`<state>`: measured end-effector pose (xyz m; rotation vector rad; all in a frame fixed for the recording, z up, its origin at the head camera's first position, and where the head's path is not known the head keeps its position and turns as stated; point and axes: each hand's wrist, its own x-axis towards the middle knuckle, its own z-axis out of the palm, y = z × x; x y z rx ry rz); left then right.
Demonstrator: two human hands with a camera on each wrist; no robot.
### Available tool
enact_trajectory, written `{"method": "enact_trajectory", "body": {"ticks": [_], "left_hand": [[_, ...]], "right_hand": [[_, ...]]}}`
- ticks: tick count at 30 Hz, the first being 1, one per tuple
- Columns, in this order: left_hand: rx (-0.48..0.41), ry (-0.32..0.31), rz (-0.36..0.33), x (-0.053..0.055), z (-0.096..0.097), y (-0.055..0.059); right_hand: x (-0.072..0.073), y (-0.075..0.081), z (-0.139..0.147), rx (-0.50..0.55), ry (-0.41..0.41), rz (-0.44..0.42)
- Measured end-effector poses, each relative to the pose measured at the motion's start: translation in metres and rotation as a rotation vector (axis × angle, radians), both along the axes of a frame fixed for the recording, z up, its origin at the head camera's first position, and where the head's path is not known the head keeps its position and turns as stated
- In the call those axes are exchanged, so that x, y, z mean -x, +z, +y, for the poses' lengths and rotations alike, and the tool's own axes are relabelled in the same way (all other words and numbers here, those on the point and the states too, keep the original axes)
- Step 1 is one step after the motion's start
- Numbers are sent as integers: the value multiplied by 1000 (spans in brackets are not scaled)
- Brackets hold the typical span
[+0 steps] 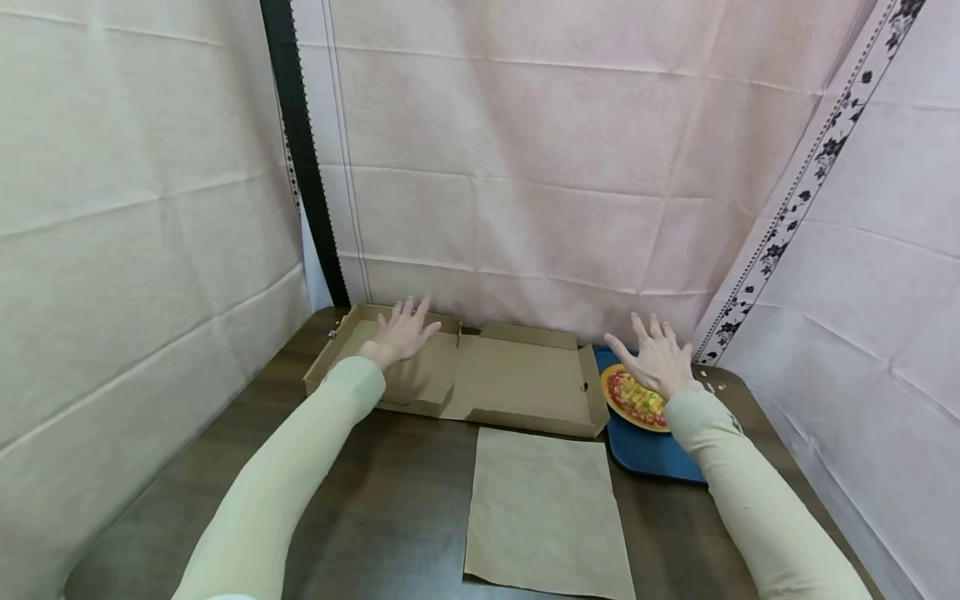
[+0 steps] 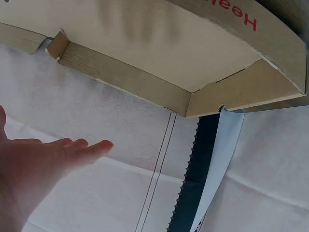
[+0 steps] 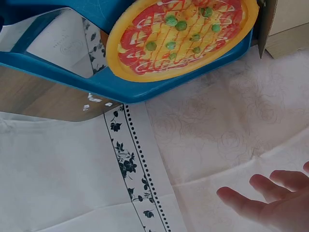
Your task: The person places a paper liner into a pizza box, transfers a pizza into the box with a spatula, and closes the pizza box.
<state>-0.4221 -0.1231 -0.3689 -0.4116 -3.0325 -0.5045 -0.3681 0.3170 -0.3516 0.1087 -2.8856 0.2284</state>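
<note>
An open cardboard pizza box (image 1: 525,375) lies flat at the back of the table, its two halves side by side. My left hand (image 1: 402,335) hovers over its left half with fingers spread, holding nothing. On the right, a blue tray (image 1: 652,457) carries a pizza (image 1: 633,398) with red and yellow topping; green pieces on the pizza (image 3: 183,34) show in the right wrist view. Above the tray my right hand (image 1: 658,358) is raised, its fingers spread and nothing in them. A mirror-like flat piece (image 3: 63,46) also lies on the tray; its kind is unclear.
A brown paper sheet (image 1: 547,508) lies on the dark wooden table (image 1: 375,508) in front of the box. Small white bits (image 3: 94,99) lie beside the tray near the table's edge. Pale cloth curtains (image 1: 525,167) hang behind and at both sides.
</note>
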Motion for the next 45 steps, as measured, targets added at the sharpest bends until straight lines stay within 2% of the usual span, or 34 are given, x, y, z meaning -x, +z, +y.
{"method": "enact_trajectory", "body": {"ticks": [4, 10, 14, 18, 24, 27, 33, 37, 41, 45], "left_hand": [[52, -37, 43, -1, 2, -2], [165, -155, 220, -5, 13, -9], [159, -270, 354, -12, 26, -13], [175, -411, 449, -23, 40, -21], [360, -618, 621, -40, 60, -39], [443, -678, 675, -48, 67, -48], [541, -742, 691, -65, 78, -56], [595, -773, 641, -74, 85, -62], [633, -766, 557, -82, 93, -68], [643, -722, 519, -86, 102, -72]], "right_hand": [[0, 1, -1, 2, 0, 2], [1, 2, -1, 13, -3, 14], [2, 3, -1, 21, 0, 25], [2, 5, 0, 22, -4, 30], [2, 6, -1, 31, -3, 32], [3, 4, -3, 30, 0, 34], [3, 3, -4, 38, 3, 25], [2, 4, -4, 43, 5, 15], [2, 3, -5, 38, 8, 11], [2, 3, -5, 27, 16, 13]]}}
